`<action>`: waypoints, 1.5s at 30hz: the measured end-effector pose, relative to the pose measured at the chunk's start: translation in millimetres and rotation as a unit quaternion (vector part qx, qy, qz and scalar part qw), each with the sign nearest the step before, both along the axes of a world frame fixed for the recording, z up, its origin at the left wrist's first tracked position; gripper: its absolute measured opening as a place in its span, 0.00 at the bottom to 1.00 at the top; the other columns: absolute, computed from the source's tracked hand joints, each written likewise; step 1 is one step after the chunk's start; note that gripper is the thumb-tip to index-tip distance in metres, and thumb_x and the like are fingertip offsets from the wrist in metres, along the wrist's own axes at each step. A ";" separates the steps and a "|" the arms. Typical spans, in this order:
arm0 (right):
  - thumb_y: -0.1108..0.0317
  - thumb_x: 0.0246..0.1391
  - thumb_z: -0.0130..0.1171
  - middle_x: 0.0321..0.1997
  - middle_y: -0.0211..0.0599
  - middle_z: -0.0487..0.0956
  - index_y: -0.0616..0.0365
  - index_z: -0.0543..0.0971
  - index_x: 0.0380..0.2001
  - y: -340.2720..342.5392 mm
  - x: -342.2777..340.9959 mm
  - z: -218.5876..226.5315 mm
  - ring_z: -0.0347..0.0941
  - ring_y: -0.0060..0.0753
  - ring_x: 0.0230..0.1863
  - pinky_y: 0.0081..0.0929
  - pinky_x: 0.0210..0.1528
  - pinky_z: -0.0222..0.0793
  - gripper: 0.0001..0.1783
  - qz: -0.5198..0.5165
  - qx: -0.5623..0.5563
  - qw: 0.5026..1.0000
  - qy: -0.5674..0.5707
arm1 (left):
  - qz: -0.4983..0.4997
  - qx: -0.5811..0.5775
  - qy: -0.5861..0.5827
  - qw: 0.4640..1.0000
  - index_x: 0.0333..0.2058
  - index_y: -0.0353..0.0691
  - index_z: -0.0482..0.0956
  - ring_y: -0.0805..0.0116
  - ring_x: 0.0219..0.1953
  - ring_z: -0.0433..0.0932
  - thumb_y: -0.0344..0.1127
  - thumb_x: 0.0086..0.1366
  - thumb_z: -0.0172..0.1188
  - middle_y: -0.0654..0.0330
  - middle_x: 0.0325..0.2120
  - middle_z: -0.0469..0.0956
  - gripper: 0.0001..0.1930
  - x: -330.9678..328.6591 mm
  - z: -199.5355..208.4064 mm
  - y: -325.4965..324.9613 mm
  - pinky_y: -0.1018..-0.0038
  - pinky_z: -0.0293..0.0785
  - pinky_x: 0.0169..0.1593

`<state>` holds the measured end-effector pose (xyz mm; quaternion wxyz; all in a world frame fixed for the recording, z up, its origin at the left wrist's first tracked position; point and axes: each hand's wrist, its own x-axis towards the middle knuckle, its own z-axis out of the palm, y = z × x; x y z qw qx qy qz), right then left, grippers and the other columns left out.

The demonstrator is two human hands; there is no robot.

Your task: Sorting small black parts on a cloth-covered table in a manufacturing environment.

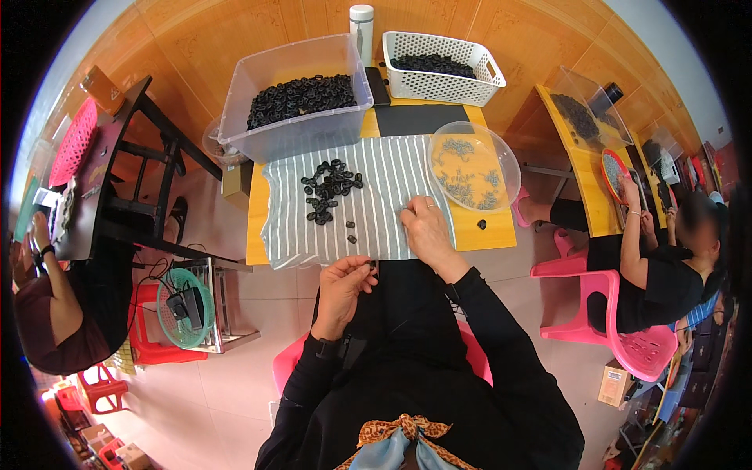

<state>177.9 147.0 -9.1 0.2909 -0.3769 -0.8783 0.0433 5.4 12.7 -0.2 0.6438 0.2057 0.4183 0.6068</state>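
**Small black part pinched at the table edge, other hand reaching on the cloth**

The left hand (342,287) is drawn back below the near edge of the yellow table (501,233), its fingertips closed on a small black part (370,267) held over the lap. The right hand (424,227) rests flat on the striped cloth (384,180), fingers together and pressing down near the cloth's right border; whether anything lies under them cannot be told.

This looks like the assembly or sorting step, one piece in hand. The next move probably calls for a fine pick with the right fingertips, either from the loose heap of black parts (329,188) in the middle of the cloth or from the clear round dish of small grey pieces (470,166) just beside the hand.

Room is fair: the cloth is bare between heap and right hand, and two stray parts lie near its front hem. The clear bin of black parts (294,98) and the white basket (442,66) crowd the far edge. A seated co-worker (650,266) is near on the right.
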 end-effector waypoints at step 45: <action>0.80 0.51 0.47 0.24 0.27 0.73 0.64 0.71 0.39 -26.1 8.6 10.1 0.66 0.13 0.24 0.13 0.26 0.59 0.11 0.079 -0.488 0.771 0.403 | -0.012 0.081 0.202 0.976 0.34 0.33 0.77 0.77 0.26 0.77 0.25 0.60 0.55 0.62 0.28 0.78 0.04 31.4 -10.4 64.4 0.83 0.70 0.27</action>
